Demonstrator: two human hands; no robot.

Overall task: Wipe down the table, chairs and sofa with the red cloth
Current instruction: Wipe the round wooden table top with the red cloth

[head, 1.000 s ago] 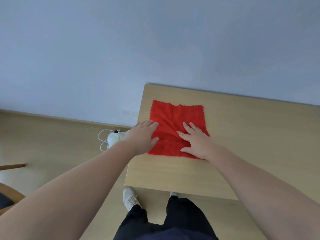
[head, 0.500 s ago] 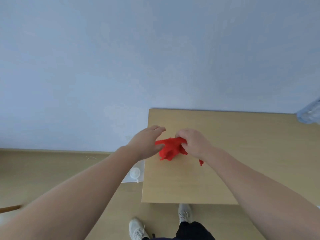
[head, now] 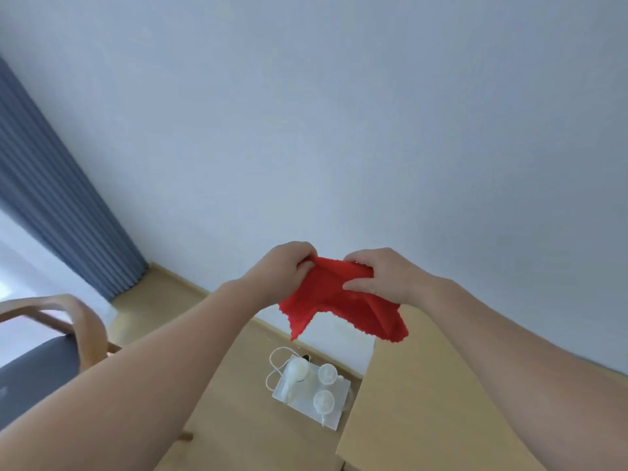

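The red cloth [head: 339, 300] is off the table and up in the air, held in both my hands. The left hand [head: 282, 266] clenches its upper left edge, fingers curled over the fabric. The right hand [head: 384, 273] pinches the upper right edge between thumb and curled fingers. Between the two grips the top edge is bunched, and below them the cloth hangs in two ragged points: one under the left hand, a longer one under the right wrist.

Beneath the right grip lies the table [head: 407, 402], a pale wooden top standing close to the wall; the cloth's right point hangs above its far corner. Below the left grip, on the wooden floor [head: 221, 334] beside the table's end, sits a white tray [head: 334, 414] carrying a white kettle [head: 295, 372] and two white cups [head: 327, 372], with a looped white cord [head: 272, 360] at its far side.

Behind the hands rises a plain blue-grey wall [head: 339, 130]. Well to the left of the grip a pleated blue curtain [head: 51, 198] hangs to the floor, and nearer me on that side is a chair [head: 81, 321] with a curved wooden arm and a grey seat.
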